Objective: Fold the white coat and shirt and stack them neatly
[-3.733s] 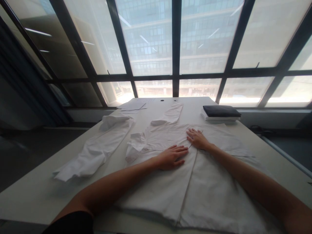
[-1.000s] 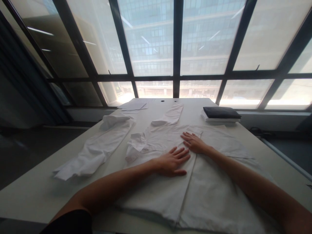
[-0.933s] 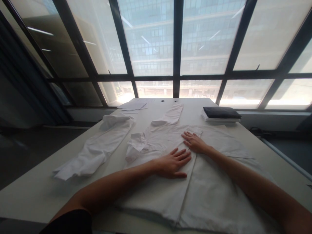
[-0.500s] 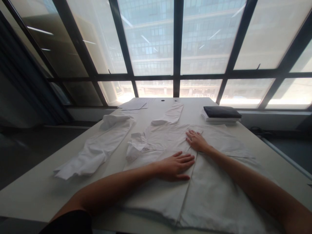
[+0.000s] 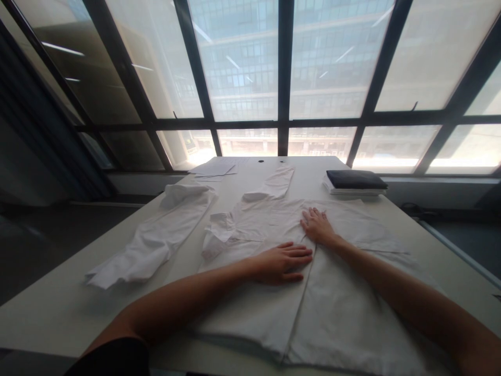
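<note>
A white long-sleeved garment, apparently a shirt or coat (image 5: 344,308), lies spread across the table before me. Its front seam runs from near my hands down to the near edge. My left hand (image 5: 282,264) rests flat on the cloth just left of that seam, fingers stretched to the right. Farther up, my right hand (image 5: 318,225) presses flat by the seam's upper end, fingers spread. Neither hand grips anything. One white sleeve (image 5: 156,235) stretches along the table's left side, and another sleeve-like piece (image 5: 270,187) points away toward the window.
The white table (image 5: 50,308) reaches to the tall windows. Sheets of paper (image 5: 213,168) lie at its far left. At the far right sits a folded black item (image 5: 356,179) on top of a white stack (image 5: 352,192). A dark curtain (image 5: 47,115) hangs at the left.
My right hand has shifted very slightly to the right on the cloth. The fingers of my left hand lie a little closer together. The garment looks unchanged.
</note>
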Action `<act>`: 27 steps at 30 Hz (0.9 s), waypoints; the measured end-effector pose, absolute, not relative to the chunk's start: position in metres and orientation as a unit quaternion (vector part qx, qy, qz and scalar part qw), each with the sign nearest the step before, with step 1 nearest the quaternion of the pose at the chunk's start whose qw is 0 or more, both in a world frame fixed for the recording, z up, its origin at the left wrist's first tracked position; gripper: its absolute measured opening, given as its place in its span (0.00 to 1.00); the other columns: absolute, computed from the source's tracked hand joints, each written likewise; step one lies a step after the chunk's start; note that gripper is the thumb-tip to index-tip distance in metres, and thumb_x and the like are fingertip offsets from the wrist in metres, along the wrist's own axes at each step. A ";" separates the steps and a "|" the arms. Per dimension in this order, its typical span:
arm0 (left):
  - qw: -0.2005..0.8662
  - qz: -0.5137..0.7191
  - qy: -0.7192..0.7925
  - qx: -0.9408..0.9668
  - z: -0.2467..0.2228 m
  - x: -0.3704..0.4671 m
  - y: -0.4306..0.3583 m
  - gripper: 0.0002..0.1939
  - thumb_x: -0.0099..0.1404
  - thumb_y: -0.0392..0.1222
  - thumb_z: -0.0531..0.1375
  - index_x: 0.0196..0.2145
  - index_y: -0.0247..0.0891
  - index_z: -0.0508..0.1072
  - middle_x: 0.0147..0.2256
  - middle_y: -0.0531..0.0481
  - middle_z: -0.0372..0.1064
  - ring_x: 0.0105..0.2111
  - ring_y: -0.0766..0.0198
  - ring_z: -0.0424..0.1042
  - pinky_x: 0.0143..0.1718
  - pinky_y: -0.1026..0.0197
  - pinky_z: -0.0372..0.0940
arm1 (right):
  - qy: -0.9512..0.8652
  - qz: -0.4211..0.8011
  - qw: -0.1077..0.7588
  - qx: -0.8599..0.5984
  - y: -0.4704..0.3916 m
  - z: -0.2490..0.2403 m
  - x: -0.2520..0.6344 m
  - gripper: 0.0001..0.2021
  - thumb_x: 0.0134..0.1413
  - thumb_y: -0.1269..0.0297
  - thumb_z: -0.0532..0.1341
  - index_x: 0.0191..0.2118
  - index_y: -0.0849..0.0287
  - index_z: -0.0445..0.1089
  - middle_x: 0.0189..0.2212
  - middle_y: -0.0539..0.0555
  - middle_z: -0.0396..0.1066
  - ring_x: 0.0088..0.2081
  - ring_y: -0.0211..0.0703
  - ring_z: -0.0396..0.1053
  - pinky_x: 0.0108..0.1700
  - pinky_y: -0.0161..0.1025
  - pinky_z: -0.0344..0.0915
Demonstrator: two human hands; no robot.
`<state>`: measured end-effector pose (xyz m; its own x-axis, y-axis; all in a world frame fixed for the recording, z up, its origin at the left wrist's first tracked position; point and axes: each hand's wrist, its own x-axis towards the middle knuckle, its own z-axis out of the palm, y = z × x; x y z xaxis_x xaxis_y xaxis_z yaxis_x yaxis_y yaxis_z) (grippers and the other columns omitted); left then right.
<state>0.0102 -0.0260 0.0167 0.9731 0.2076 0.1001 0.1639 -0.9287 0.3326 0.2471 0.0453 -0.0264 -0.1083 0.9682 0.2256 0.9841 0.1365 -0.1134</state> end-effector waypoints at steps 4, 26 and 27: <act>0.167 0.070 0.096 0.979 0.016 0.010 -0.026 0.31 0.73 0.53 0.50 0.69 0.45 0.51 0.68 0.48 0.49 0.69 0.57 0.47 0.69 0.51 0.38 | -0.846 -0.001 0.137 -0.515 0.040 -0.019 0.243 0.27 0.69 0.54 0.46 0.67 0.58 0.57 0.69 0.59 0.49 0.70 0.49 0.42 0.69 0.53 0.39; 0.168 0.068 0.096 0.979 0.019 0.010 -0.026 0.30 0.73 0.53 0.51 0.69 0.44 0.53 0.68 0.48 0.50 0.68 0.58 0.48 0.69 0.52 0.38 | -0.727 0.004 0.103 -0.679 0.060 -0.027 0.258 0.29 0.68 0.53 0.44 0.67 0.63 0.56 0.69 0.66 0.48 0.70 0.58 0.43 0.66 0.61 0.43; 0.168 0.069 0.094 0.979 0.019 0.010 -0.026 0.30 0.73 0.53 0.51 0.69 0.44 0.52 0.68 0.47 0.50 0.68 0.58 0.48 0.69 0.52 0.38 | -0.726 0.005 0.103 -0.680 0.061 -0.027 0.259 0.29 0.68 0.53 0.44 0.67 0.63 0.56 0.69 0.66 0.48 0.70 0.58 0.43 0.66 0.61 0.43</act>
